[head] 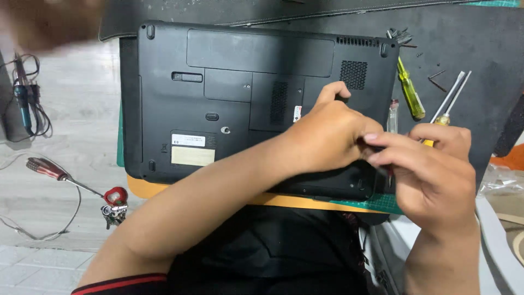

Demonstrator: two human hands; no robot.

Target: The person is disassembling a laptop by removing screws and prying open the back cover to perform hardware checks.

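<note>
A black laptop lies upside down, its base panels and vents facing up. My left hand rests on its right part, fingers curled, index fingertip pressed near a vent. My right hand is beside it at the laptop's right edge, its fingers pinched together with the left hand's fingers around something small and hidden. A yellow-handled screwdriver shows just behind my right hand; whether the hand holds it I cannot tell.
A yellow-green screwdriver, a clear-handled one, loose screws and bits lie on the dark mat to the right. At left lie a red-handled tool, keys with a red tag, and cables. Green cutting mat underneath.
</note>
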